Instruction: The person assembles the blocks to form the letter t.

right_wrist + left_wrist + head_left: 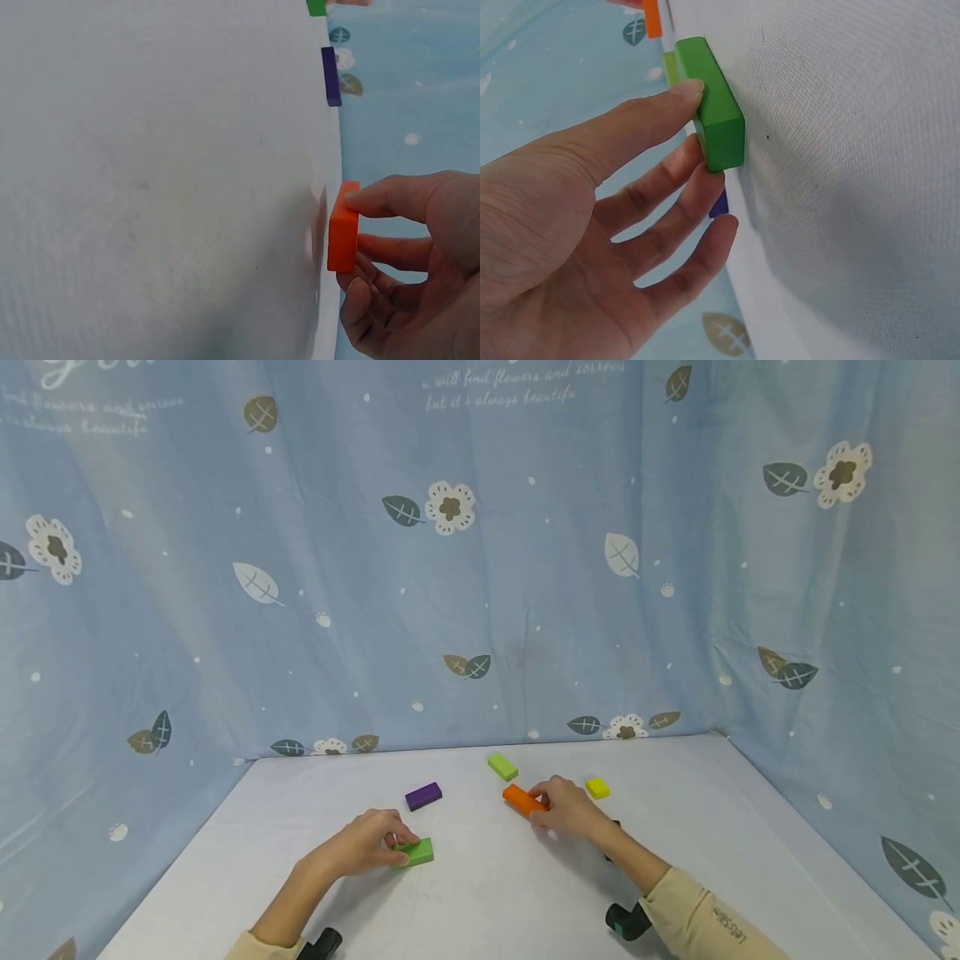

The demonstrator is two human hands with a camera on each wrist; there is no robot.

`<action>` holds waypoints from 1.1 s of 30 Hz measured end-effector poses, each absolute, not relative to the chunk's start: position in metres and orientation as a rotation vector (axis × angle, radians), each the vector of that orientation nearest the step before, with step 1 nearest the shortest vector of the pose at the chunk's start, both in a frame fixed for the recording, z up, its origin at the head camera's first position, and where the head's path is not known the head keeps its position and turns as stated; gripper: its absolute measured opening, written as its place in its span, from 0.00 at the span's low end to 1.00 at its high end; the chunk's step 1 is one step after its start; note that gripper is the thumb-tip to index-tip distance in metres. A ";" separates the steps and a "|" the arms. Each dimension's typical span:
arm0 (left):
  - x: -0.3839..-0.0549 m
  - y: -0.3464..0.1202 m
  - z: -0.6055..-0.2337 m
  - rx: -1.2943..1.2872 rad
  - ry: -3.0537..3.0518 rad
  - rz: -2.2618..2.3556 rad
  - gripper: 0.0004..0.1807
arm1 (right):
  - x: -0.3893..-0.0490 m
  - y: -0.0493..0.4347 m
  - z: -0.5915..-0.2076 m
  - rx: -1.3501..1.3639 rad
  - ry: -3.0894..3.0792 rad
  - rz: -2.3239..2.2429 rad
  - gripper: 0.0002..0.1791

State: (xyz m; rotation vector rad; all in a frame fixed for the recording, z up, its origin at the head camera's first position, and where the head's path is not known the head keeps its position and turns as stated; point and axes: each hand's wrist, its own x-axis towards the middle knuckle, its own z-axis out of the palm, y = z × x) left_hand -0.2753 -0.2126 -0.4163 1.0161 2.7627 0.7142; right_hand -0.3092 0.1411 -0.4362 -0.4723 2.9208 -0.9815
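Note:
My left hand (pixel 369 843) holds a green block (pixel 420 852) low at the white table, left of the middle. In the left wrist view the thumb lies on one face of the green block (pixel 718 112), with fingertips against another side. Farther right, my right hand (pixel 567 807) pinches an orange block (pixel 521 798) between thumb and fingers. The right wrist view shows the orange block (pixel 344 236) at the fingertips, seemingly slightly off the cloth. Behind the left hand lies a purple block (pixel 423 796). A light green block (pixel 502 766) lies just beyond the orange one.
A small yellow block (pixel 597 787) lies to the right, past the right hand. White cloth covers the table (pixel 480 910). A blue curtain (pixel 525 610) with leaves and flowers rises along the back and sides. Black wrist devices (pixel 628 921) sit by both forearms.

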 end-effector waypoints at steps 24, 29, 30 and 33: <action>-0.273 -0.211 -0.414 1.028 2.777 0.695 0.14 | -0.302 0.127 -0.435 -0.458 2.908 -0.999 0.20; -0.273 -0.210 -0.413 1.029 2.773 0.699 0.14 | -0.300 0.124 -0.435 -0.477 2.913 -1.000 0.20; -0.273 -0.210 -0.413 1.030 2.771 0.702 0.14 | -0.299 0.123 -0.435 -0.487 2.915 -1.000 0.20; -0.273 -0.210 -0.413 1.027 2.769 0.708 0.14 | -0.298 0.122 -0.436 -0.519 2.926 -1.000 0.19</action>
